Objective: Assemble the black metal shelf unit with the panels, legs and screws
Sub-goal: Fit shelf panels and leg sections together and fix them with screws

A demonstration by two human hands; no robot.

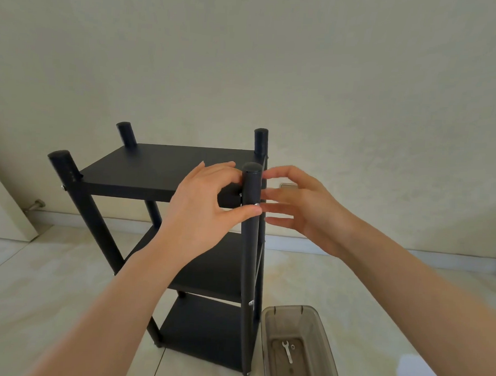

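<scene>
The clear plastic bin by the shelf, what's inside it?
Inside the bin lie a small silver wrench and one small silver fastener beside it. The bin's near end is cut off by the frame edge.

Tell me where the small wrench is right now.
The wrench lies at the bottom of the translucent plastic bin on the floor, lower right in the head view, just right of the shelf unit.

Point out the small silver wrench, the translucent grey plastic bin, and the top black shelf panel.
Small silver wrench (288, 352), head view, mid-shaft.
Translucent grey plastic bin (290, 308), head view, far rim.
Top black shelf panel (156, 166), head view, bare upper surface.
</scene>
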